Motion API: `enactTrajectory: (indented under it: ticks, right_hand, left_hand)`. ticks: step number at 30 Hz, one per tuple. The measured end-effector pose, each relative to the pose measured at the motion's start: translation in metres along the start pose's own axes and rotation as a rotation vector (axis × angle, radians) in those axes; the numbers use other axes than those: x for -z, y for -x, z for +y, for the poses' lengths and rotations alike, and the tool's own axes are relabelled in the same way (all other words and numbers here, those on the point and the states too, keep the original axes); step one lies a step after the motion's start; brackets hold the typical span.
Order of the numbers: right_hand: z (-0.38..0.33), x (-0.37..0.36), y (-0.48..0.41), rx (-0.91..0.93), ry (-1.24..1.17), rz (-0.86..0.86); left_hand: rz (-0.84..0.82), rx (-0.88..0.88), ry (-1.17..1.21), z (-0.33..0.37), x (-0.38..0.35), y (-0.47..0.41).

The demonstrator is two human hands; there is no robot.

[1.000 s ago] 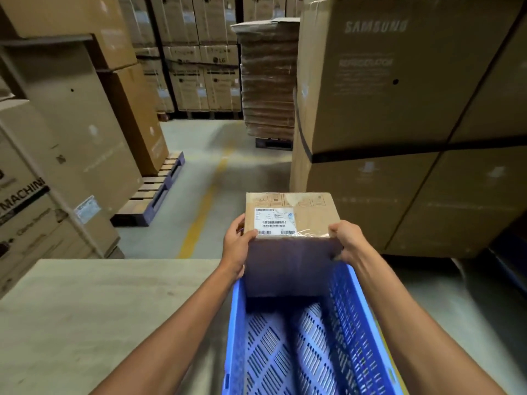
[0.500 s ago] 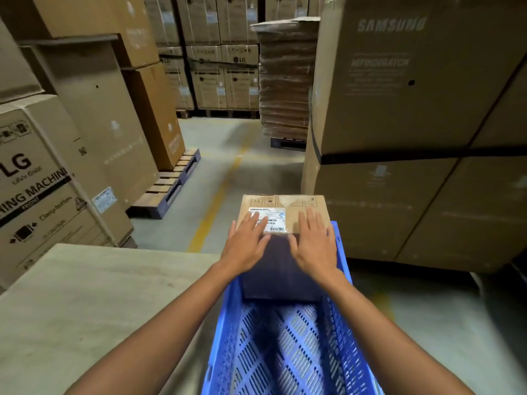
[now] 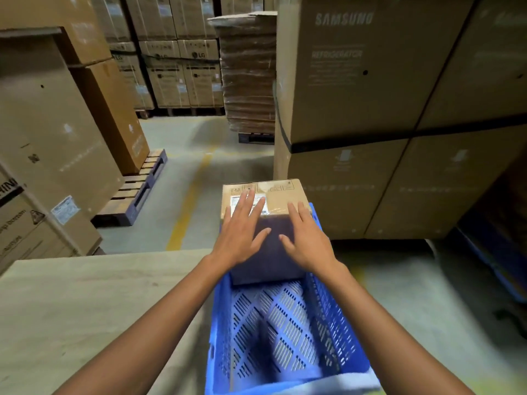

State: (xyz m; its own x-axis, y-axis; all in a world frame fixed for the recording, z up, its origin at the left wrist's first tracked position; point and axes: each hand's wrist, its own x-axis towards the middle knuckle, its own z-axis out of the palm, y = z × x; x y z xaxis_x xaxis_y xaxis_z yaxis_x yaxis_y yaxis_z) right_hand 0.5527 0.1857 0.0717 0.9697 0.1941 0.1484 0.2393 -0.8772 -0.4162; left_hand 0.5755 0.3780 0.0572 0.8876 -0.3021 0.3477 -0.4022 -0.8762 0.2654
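A small cardboard box [image 3: 281, 195] with a white barcode label sits in the far end of a blue slotted plastic crate [image 3: 336, 317]. Its top rises above the crate's rim. My left hand [image 3: 242, 229] lies flat over the label with straight, spread fingers. My right hand [image 3: 305, 238] is beside it, also flat over the box's near top edge with fingers extended. Neither hand grips anything. The near part of the crate holds nothing.
A pale wooden tabletop [image 3: 85, 309] lies left of the crate. Tall appliance cartons [image 3: 385, 109] stand close on the right, more cartons [image 3: 42, 138] on the left. A wooden pallet [image 3: 134, 195] and a yellow floor line [image 3: 191, 195] mark the aisle ahead.
One second ago both hands gripped the box's sides above the crate. They lowered it into the far end, then released and laid flat on its top.
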Motion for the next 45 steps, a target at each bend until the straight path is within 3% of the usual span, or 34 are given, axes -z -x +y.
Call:
enactTrajectory:
  ticks: [7, 20, 23, 27, 30, 32, 36, 38, 41, 45]
  right_hand:
    - [-0.016, 0.007, 0.092, -0.197, -0.111, 0.207]
    - [-0.064, -0.012, 0.344, -0.787, -0.114, 0.504]
    - [-0.069, -0.009, 0.412, -0.940, -0.092, 0.547]
    - [-0.073, 0.001, 0.502, -1.134, -0.084, 0.611]
    - [-0.074, 0.005, 0.566, -1.279, -0.141, 0.715]
    - [-0.070, 0.005, 0.609, -1.372, -0.250, 0.836]
    - [-0.057, 0.001, 0.688, -1.411, -0.790, 1.267]
    - [-0.045, -0.002, 0.723, -1.425, -0.947, 1.388]
    - [-0.014, -0.008, 0.773, -1.478, -1.016, 1.382]
    - [0.043, -0.010, 0.830, -1.562, -0.946, 1.232]
  left_hand:
    - [0.096, -0.245, 0.280, 0.058, 0.013, 0.027]
    - [-0.313, -0.534, 0.783, 0.187, -0.008, 0.195]
    - [-0.525, -0.452, 0.938, 0.234, -0.016, 0.240]
    - [-1.073, 0.079, 1.296, 0.305, -0.019, 0.295]
    - [-1.250, 0.175, 1.299, 0.349, -0.033, 0.331]
    - [-1.298, 0.167, 1.272, 0.375, -0.043, 0.353]
    - [-1.332, 0.152, 1.202, 0.421, -0.068, 0.391]
    - [-1.316, 0.156, 1.167, 0.443, -0.083, 0.405]
    - [-1.235, 0.123, 1.077, 0.472, -0.110, 0.425]
    - [-1.096, 0.161, 0.922, 0.498, -0.151, 0.447]
